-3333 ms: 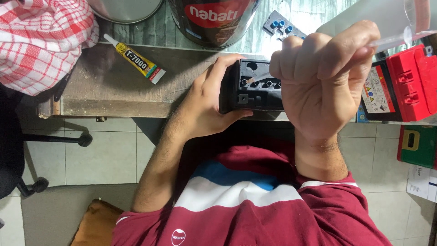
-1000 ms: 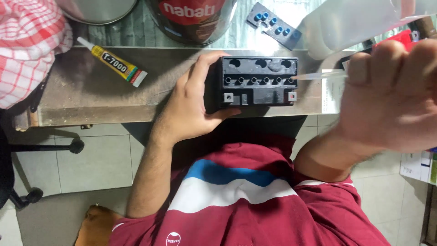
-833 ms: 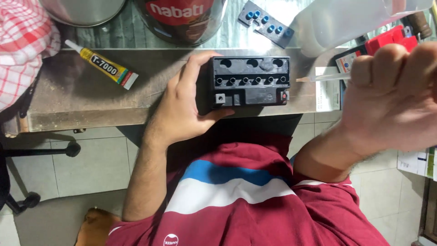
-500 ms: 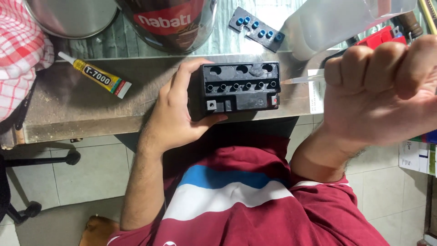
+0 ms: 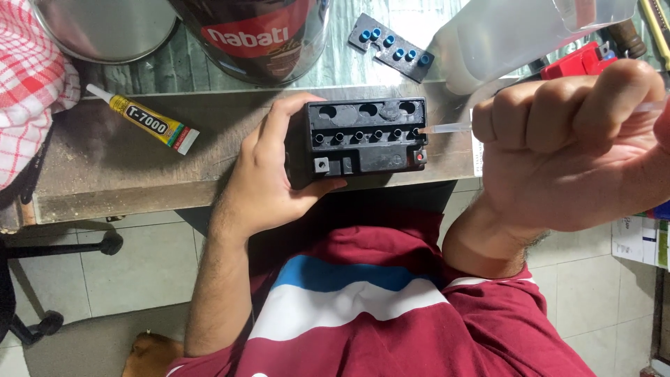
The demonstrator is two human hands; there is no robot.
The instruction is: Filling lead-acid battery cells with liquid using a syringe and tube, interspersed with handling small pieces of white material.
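Note:
A small black battery with a row of open filler holes stands at the front edge of a worn workbench. My left hand grips its left end and steadies it. My right hand is closed in a fist around a clear syringe. The syringe's thin tip points left at the rightmost filler hole. A black strip of blue caps lies behind the battery.
A yellow glue tube lies left of the battery. Behind it stand a dark printed tin and a steel bowl. A checked cloth sits far left, a translucent container and red box far right.
My right hand has come down from in front of the battery to its right side, and the syringe tip now meets the rightmost hole. My left hand keeps its grip.

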